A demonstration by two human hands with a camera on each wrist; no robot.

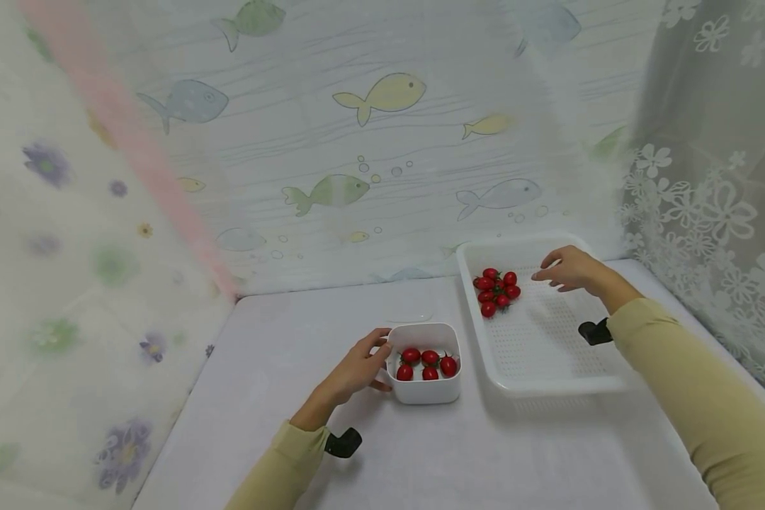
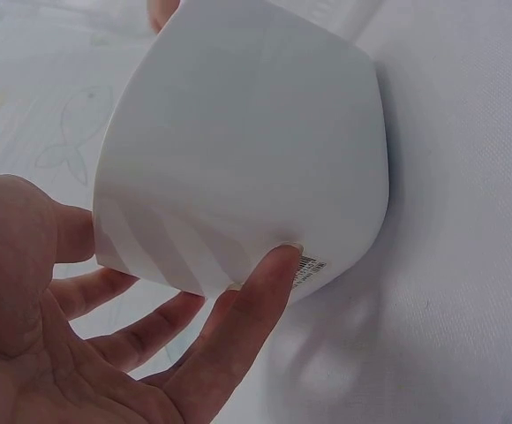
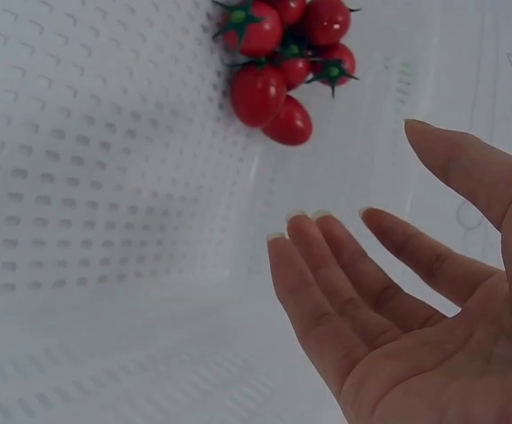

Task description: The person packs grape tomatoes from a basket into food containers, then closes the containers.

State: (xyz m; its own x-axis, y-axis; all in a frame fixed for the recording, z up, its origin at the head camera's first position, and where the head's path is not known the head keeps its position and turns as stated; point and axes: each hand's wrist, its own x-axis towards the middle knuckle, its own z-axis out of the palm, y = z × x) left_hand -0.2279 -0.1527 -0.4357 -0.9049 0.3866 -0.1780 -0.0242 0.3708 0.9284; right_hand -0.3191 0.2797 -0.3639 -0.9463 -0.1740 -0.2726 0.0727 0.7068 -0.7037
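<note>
A small white square container (image 1: 427, 392) stands on the table with several cherry tomatoes (image 1: 430, 357) inside. My left hand (image 1: 359, 365) holds its left side, with the thumb at the rim; the left wrist view shows fingers (image 2: 256, 300) spread about the outer wall, one near a barcode sticker. Farther right, my right hand (image 1: 574, 269) hovers over a white perforated basket (image 1: 494, 368). That hand's fingers are apart and loosely bent, with nothing in them. A cluster of cherry tomatoes (image 3: 258, 95) with green stems lies in the basket, left of the right hand and apart from it.
A clear, thin-edged item (image 1: 414, 316) lies behind the container, hard to make out. Fish-patterned cloth (image 1: 357, 142) hangs behind the table, flowered cloth (image 1: 70, 283) at the left and a lace curtain (image 1: 707, 198) at the right. The basket's raised walls surround its tomatoes.
</note>
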